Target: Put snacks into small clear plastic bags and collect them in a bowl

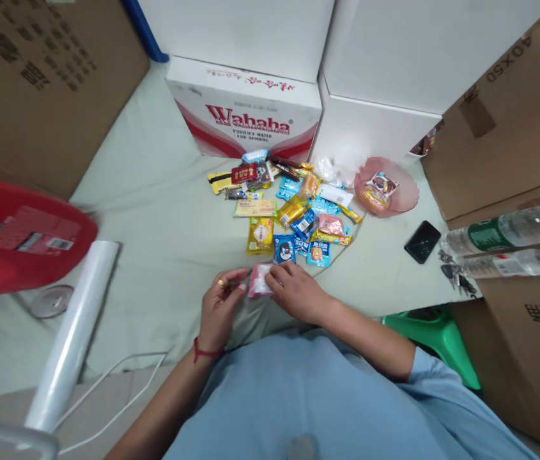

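Note:
A small pink and white snack packet point(259, 281) is at the front edge of the cloth-covered surface. My right hand point(298, 291) grips its right side with bent fingers, which cover part of it. Just left of the packet is my left hand point(219, 310), wearing a ring and a red string bracelet, its curved fingers and thumb apart. Beyond my hands lies a loose pile of wrapped snacks, among them a blue packet point(284, 248), a yellow packet point(260, 235), a pink packet point(331, 224) and a dark red packet point(243, 173).
A pink translucent bowl point(406, 188) holds a few packets. Behind the pile stands a Wahaha carton point(250, 115). To the right are a phone point(422, 242), keys point(456, 278) and bottles point(504, 231). A white roll point(71, 338) and red plastic object point(25, 236) are left.

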Demonstrator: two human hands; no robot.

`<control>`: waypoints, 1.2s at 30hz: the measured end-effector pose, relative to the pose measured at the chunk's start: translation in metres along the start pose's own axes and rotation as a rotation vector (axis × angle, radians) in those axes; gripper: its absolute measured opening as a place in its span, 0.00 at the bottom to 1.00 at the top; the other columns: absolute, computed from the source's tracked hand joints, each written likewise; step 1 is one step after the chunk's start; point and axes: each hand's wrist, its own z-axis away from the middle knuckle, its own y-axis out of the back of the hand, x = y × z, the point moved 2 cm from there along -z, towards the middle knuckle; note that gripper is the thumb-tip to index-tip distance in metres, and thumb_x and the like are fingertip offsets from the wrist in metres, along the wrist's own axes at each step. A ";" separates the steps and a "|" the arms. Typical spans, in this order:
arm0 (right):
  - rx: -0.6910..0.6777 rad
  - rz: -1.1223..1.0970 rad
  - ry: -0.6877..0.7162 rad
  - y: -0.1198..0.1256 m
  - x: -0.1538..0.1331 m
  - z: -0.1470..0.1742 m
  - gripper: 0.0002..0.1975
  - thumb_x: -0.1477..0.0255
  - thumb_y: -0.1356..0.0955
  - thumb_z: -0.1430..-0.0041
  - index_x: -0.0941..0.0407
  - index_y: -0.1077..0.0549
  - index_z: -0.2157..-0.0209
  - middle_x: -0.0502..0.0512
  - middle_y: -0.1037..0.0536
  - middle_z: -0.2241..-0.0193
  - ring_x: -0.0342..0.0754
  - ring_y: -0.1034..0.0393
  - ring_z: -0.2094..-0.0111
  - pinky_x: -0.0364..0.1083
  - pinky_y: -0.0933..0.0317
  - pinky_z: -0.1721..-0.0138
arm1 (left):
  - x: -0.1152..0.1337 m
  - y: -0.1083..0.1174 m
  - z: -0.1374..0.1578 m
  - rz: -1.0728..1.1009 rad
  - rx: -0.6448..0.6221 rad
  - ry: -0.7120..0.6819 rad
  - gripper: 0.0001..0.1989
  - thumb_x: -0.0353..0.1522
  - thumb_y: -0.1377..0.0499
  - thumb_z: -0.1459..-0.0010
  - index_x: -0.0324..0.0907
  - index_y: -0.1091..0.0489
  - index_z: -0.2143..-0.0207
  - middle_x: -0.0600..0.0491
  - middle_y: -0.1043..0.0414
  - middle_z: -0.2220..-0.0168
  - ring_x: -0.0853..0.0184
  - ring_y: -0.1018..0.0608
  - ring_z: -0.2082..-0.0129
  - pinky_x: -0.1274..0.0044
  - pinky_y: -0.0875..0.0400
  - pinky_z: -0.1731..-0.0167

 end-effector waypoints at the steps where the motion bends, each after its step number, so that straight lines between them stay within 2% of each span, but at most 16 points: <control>1: 0.011 -0.014 -0.015 0.001 0.000 0.000 0.17 0.74 0.32 0.31 0.59 0.30 0.42 0.68 0.28 0.45 0.59 0.37 0.46 0.59 0.36 0.44 | 0.001 0.000 0.003 -0.013 0.039 -0.005 0.17 0.42 0.38 0.42 0.43 0.23 0.54 0.48 0.24 0.53 0.60 0.22 0.51 0.70 0.25 0.51; 3: 0.027 -0.071 -0.041 0.004 0.001 0.002 0.18 0.73 0.31 0.31 0.58 0.30 0.41 0.67 0.27 0.44 0.59 0.37 0.45 0.59 0.36 0.43 | 0.004 -0.001 0.008 -0.050 0.072 -0.012 0.17 0.42 0.38 0.42 0.44 0.23 0.53 0.48 0.26 0.49 0.59 0.23 0.47 0.71 0.25 0.50; 6: 0.040 -0.184 -0.049 0.008 0.010 0.006 0.20 0.72 0.29 0.33 0.57 0.30 0.41 0.65 0.27 0.43 0.58 0.37 0.44 0.57 0.37 0.42 | 0.007 0.001 0.011 -0.074 0.049 0.011 0.17 0.42 0.38 0.42 0.46 0.22 0.52 0.48 0.27 0.47 0.59 0.24 0.44 0.72 0.23 0.52; 10: 0.070 -0.383 -0.060 0.017 0.025 0.010 0.18 0.69 0.31 0.31 0.58 0.29 0.42 0.67 0.26 0.44 0.57 0.34 0.44 0.57 0.36 0.42 | 0.010 0.006 0.011 -0.074 0.039 0.028 0.19 0.44 0.37 0.42 0.46 0.24 0.51 0.47 0.28 0.44 0.57 0.25 0.41 0.70 0.23 0.50; 14: 0.210 -0.732 -0.145 0.029 0.031 0.016 0.16 0.66 0.34 0.28 0.56 0.28 0.43 0.62 0.24 0.47 0.53 0.30 0.45 0.54 0.36 0.41 | 0.015 -0.004 0.011 0.075 -0.067 0.110 0.36 0.49 0.32 0.46 0.46 0.33 0.38 0.43 0.30 0.36 0.53 0.26 0.37 0.67 0.22 0.47; 16: 0.211 -0.951 -0.173 0.028 0.027 0.020 0.16 0.64 0.35 0.26 0.56 0.28 0.43 0.59 0.22 0.49 0.51 0.28 0.47 0.52 0.34 0.43 | 0.020 -0.016 0.010 0.149 -0.158 0.165 0.42 0.51 0.30 0.49 0.45 0.35 0.36 0.42 0.28 0.37 0.53 0.23 0.40 0.66 0.21 0.48; 19: 0.201 -1.179 -0.254 0.018 0.018 0.026 0.19 0.64 0.37 0.26 0.55 0.32 0.38 0.58 0.22 0.46 0.49 0.27 0.45 0.49 0.34 0.43 | 0.030 -0.035 0.006 0.150 -0.189 0.217 0.37 0.53 0.30 0.51 0.41 0.28 0.45 0.44 0.20 0.49 0.56 0.17 0.53 0.67 0.20 0.54; 22: 0.239 -1.149 -0.325 0.010 0.012 0.034 0.27 0.63 0.33 0.29 0.55 0.39 0.33 0.61 0.26 0.40 0.50 0.30 0.41 0.50 0.36 0.40 | 0.037 -0.051 0.003 0.137 -0.202 0.246 0.35 0.54 0.29 0.53 0.41 0.27 0.51 0.47 0.17 0.56 0.58 0.17 0.61 0.67 0.19 0.59; 25: 0.220 -0.976 -0.317 0.017 0.021 0.045 0.30 0.62 0.31 0.32 0.55 0.38 0.33 0.62 0.27 0.39 0.53 0.30 0.40 0.52 0.37 0.38 | 0.038 -0.061 0.003 0.134 -0.311 0.237 0.35 0.54 0.32 0.49 0.41 0.27 0.48 0.45 0.18 0.52 0.55 0.17 0.55 0.64 0.20 0.53; 28: 0.328 -0.803 -0.376 0.053 0.067 0.062 0.27 0.59 0.32 0.32 0.53 0.34 0.35 0.61 0.25 0.40 0.57 0.28 0.42 0.55 0.35 0.39 | 0.036 -0.058 0.003 0.083 -0.335 0.147 0.33 0.53 0.37 0.42 0.42 0.30 0.42 0.43 0.25 0.41 0.53 0.23 0.40 0.63 0.22 0.46; 30: 0.536 -0.650 -0.557 0.093 0.124 0.078 0.28 0.55 0.32 0.33 0.52 0.32 0.37 0.61 0.23 0.42 0.59 0.27 0.44 0.57 0.34 0.41 | 0.033 -0.046 0.002 -0.028 -0.240 0.041 0.29 0.51 0.38 0.40 0.44 0.30 0.43 0.42 0.29 0.37 0.53 0.27 0.36 0.64 0.22 0.45; 33: 0.796 -0.287 -0.898 0.155 0.223 0.098 0.29 0.57 0.29 0.36 0.56 0.31 0.39 0.63 0.20 0.49 0.61 0.24 0.51 0.60 0.32 0.44 | 0.026 -0.017 0.001 -0.274 -0.049 -0.135 0.22 0.49 0.40 0.38 0.43 0.27 0.51 0.42 0.31 0.39 0.53 0.25 0.40 0.62 0.23 0.45; 34: 0.827 -0.160 -1.014 0.171 0.252 0.101 0.27 0.60 0.29 0.36 0.58 0.31 0.40 0.64 0.20 0.50 0.61 0.24 0.51 0.60 0.32 0.45 | 0.021 -0.006 0.002 -0.364 -0.001 -0.187 0.22 0.49 0.41 0.38 0.43 0.27 0.52 0.41 0.31 0.40 0.53 0.25 0.40 0.59 0.24 0.43; 36: 0.728 0.024 -1.220 0.187 0.300 0.097 0.26 0.67 0.29 0.36 0.61 0.32 0.40 0.69 0.21 0.50 0.62 0.24 0.49 0.60 0.34 0.44 | 0.009 0.013 0.006 -0.527 0.059 -0.263 0.22 0.49 0.44 0.36 0.42 0.26 0.53 0.40 0.32 0.41 0.51 0.26 0.40 0.55 0.28 0.39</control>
